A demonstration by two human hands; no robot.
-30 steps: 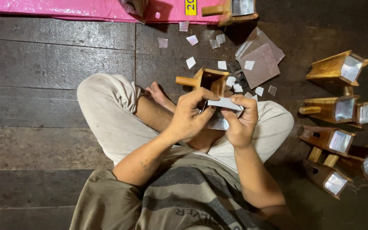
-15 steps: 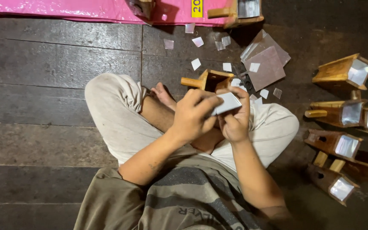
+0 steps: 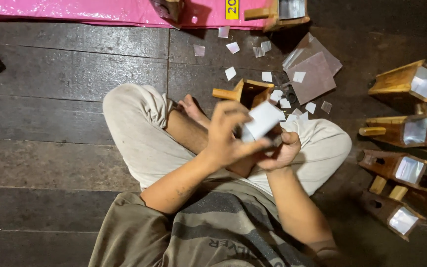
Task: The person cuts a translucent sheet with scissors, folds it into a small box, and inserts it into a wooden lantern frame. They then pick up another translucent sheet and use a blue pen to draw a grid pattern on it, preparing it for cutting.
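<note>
A person sits cross-legged on a dark plank floor (image 3: 65, 99); the left hand (image 3: 226, 133) pinches a small white rectangular piece (image 3: 262, 120) between thumb and fingertips, its long axis tilted up toward the right, held above the lap; the right hand (image 3: 283, 151) sits just beside and below it, fingers curled (whether they grip anything I cannot tell); the piece looks flat, pale and motion-blurred; an open wooden box with a handle (image 3: 245, 92) lies just beyond, toward the floor's far edge.
</note>
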